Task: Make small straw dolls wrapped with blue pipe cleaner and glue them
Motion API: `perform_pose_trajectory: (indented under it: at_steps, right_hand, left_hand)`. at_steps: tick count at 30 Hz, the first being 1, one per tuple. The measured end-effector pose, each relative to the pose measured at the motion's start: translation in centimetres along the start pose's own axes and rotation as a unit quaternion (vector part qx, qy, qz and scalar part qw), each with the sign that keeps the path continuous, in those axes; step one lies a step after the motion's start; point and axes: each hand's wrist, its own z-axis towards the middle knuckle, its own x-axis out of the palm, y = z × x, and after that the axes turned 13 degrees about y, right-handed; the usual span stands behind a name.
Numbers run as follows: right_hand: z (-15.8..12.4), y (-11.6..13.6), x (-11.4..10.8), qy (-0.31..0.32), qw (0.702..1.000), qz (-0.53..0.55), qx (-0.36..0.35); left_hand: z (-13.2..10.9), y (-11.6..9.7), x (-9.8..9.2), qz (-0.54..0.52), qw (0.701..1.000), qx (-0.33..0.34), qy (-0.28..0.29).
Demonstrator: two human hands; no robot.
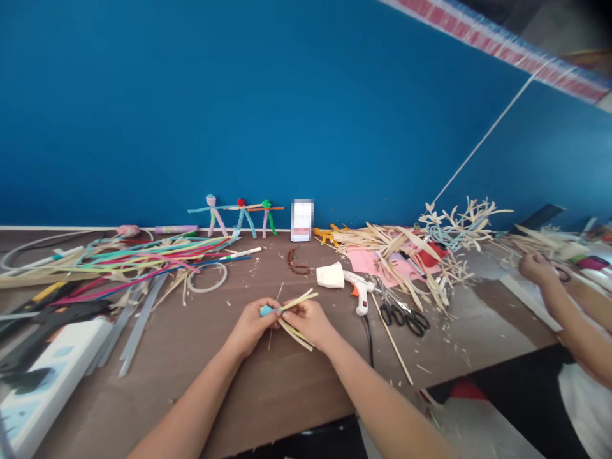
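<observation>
While three fuzzy-limbed figures (241, 217) stand assembled at the wall (239, 95), the left hand (253, 325) pinches a small blue piece (266, 310) above the counter (282, 389); the right hand (308, 320) grips pale strips (304, 297) meeting it, their ends splayed, seemingly unfinished, and a glue gun (363, 294) lies unheld.

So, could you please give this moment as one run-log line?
left hand: holding light-blue piece; right hand: holding pale strips; glue gun: lying on table
</observation>
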Motion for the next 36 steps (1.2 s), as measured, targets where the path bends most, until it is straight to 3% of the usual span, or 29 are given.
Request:
perform_pose_trajectory:
  at_steps: [5,10,19,36]
  right_hand:
    - [0.1,0.2,0.2,-0.049,0.996,0.073,0.015]
    - [0.4,-0.3,0.3,-0.024,0.997,0.077,-0.004]
    - [0.2,-0.7,0.8,-0.04,0.99,0.137,-0.018]
    - [0.1,-1.0,1.0,-0.03,0.982,0.183,-0.03]
  left_hand:
    - [-0.1,-0.3,0.3,0.023,1.0,-0.007,-0.006]
    - [0.0,-0.5,0.5,0.035,0.999,-0.012,-0.023]
    - [0.2,-0.7,0.8,0.061,0.997,-0.033,-0.038]
    - [0.3,0.0,0.4,0.015,1.0,-0.009,-0.004]
